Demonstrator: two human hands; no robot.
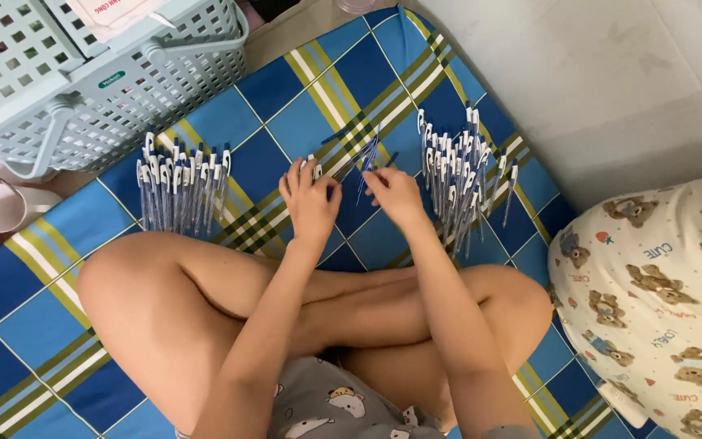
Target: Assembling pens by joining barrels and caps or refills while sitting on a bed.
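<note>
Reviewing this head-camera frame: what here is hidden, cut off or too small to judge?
- Left hand: palm side faces the mat, so the head view does not show whether it grips a pen.
- Right hand: fingertips touch thin blue refills; the grip is too small to make out.
- Right pen pile: pens overlap, count unclear.
- Basket: cut off by the top edge, contents mostly hidden.
- Pillow: cut off by the right edge.
</note>
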